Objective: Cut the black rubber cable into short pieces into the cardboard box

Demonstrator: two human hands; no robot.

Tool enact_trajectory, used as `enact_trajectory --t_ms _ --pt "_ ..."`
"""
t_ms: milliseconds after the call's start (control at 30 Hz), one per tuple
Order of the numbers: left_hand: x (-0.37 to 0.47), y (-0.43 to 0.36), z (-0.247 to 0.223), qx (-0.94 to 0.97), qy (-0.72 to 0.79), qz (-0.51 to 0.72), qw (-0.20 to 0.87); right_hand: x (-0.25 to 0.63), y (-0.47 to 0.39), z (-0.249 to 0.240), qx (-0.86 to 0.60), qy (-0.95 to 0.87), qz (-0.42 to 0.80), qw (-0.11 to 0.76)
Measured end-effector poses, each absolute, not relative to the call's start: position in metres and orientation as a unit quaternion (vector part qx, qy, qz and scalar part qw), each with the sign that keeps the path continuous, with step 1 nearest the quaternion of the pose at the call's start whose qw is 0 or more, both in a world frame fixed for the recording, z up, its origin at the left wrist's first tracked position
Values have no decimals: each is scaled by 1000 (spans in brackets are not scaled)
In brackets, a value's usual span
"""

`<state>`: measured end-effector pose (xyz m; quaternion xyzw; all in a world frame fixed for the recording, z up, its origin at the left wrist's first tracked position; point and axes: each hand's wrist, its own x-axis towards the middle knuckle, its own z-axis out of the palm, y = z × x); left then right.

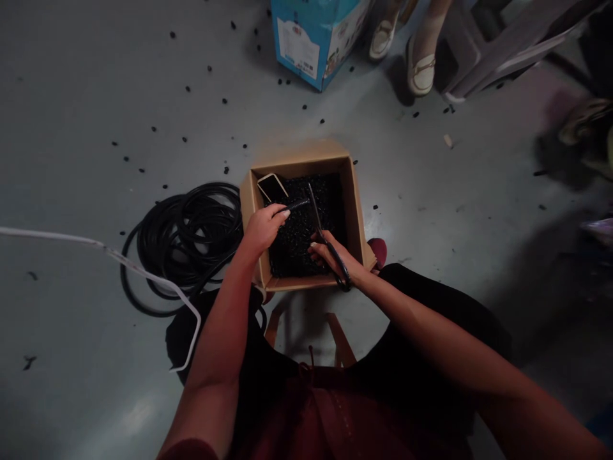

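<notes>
My left hand (264, 225) is closed around a black ribbed tube (299, 204), whose end sticks out to the right over a cardboard box (355, 214). In my right hand (339, 250) is a pair of scissors (314, 206), blades pointing up and away from me. The blades are beside the tube's end; whether they touch it I cannot tell. Below both hands, the box holds a mass of small black pieces (294, 246). A flat dark rectangle with a pale edge, like a phone (272, 188), leans in its far left corner.
Left of the box lies a coil of black tubing (191, 233). A white cord (143, 271) crosses at the left. Small black bits dot the grey floor. Ahead are a blue carton (301, 48), another person's shoes (422, 73) and a plastic stool (462, 61).
</notes>
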<state>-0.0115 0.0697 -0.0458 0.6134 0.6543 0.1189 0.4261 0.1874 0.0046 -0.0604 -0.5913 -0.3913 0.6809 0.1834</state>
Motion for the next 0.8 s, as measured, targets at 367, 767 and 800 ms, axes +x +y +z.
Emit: enact_trajectory --t_ms 367,767,800 --pt "-8 68 -48 608 650 123 440 187 2 -65 -575 -423 681 163" --pt "-6 68 -46 616 640 110 446 187 1 -72 -576 -430 677 155" --pt "-6 68 -46 616 640 110 447 187 1 -72 -574 -428 680 159"
